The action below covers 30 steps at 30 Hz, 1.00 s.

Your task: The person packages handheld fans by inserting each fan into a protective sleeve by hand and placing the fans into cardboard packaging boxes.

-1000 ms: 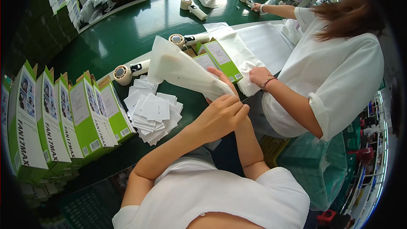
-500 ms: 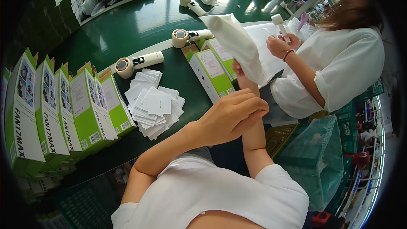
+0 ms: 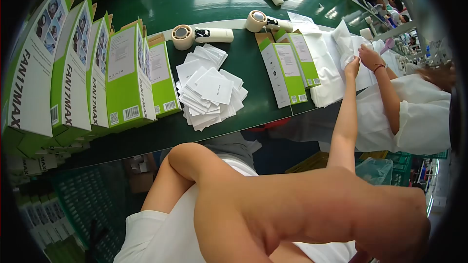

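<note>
My left hand (image 3: 317,209) is raised very close to the camera, large and blurred, across the lower right. Its fingers bend down at the right edge, and their tips are hidden. My right hand (image 3: 352,67) reaches far forward with its fingers closed on a white bag (image 3: 343,41). Beneath and beside that bag lie flat white bags (image 3: 325,75) at the table edge. Left of them stand two green-and-white fan boxes (image 3: 282,70) with open flaps. A co-worker's hand (image 3: 371,58) with a bracelet is just right of my right hand.
White leaflets (image 3: 214,86) lie in a loose heap on the green table (image 3: 258,80). Several fan boxes (image 3: 124,73) stand in a row at left. Cream handheld fans (image 3: 214,35) rest along the belt (image 3: 204,0). A green crate (image 3: 83,199) is below the table.
My right hand has moved forward and right, lowering the white bag toward the flat bags. My left hand has come up toward the camera. The view has shifted, so the boxes appear higher.
</note>
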Each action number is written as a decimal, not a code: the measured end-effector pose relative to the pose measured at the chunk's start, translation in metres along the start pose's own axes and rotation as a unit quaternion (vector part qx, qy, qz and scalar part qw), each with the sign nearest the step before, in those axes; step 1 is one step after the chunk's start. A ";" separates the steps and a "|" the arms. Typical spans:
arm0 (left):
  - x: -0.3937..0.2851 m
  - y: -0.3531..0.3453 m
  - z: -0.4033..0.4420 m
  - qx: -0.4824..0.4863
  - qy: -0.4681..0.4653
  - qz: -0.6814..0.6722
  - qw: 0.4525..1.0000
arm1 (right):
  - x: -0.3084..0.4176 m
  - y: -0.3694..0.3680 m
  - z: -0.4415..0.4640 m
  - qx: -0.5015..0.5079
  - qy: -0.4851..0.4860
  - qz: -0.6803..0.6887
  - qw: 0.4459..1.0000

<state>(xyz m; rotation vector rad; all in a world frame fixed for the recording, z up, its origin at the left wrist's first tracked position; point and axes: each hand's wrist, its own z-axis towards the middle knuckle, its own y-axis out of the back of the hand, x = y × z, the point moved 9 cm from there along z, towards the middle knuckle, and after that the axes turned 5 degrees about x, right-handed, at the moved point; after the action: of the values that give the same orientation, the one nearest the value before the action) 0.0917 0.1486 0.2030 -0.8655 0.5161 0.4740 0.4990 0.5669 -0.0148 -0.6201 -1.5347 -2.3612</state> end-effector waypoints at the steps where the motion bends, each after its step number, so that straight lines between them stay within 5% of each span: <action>1: -0.004 0.005 -0.004 -0.007 0.003 -0.005 1.000 | -0.005 0.002 -0.002 -0.005 0.025 -0.127 0.992; 7: 0.012 0.009 -0.001 -0.030 0.029 -0.052 0.998 | 0.005 0.049 -0.070 0.037 -0.028 -0.113 0.992; 9: 0.008 0.014 -0.003 -0.027 0.033 -0.071 0.997 | 0.075 0.089 -0.128 -0.140 0.049 -0.203 0.968; 12: 0.008 0.011 -0.008 -0.018 0.039 -0.102 0.994 | 0.093 0.069 -0.171 -0.074 0.086 -0.119 0.986; 14: 0.010 0.010 -0.007 -0.013 0.046 -0.122 0.991 | 0.123 0.049 -0.205 -0.050 0.250 -0.183 0.950; 19: 0.006 0.006 -0.008 0.004 0.056 -0.162 0.985 | 0.105 0.031 -0.200 0.163 0.065 -0.030 0.984; 25: -0.003 0.003 -0.013 0.025 0.053 -0.211 0.976 | 0.112 0.028 -0.194 0.150 0.067 -0.029 0.986; 30: -0.008 -0.006 -0.024 0.042 0.069 -0.250 0.965 | 0.125 0.052 -0.187 0.034 0.138 -0.038 0.989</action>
<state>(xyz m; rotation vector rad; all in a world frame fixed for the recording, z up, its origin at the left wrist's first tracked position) 0.0828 0.1245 0.1983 -0.9129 0.4204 -0.0699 0.3731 0.3766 0.0215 -0.2122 -1.5289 -2.3199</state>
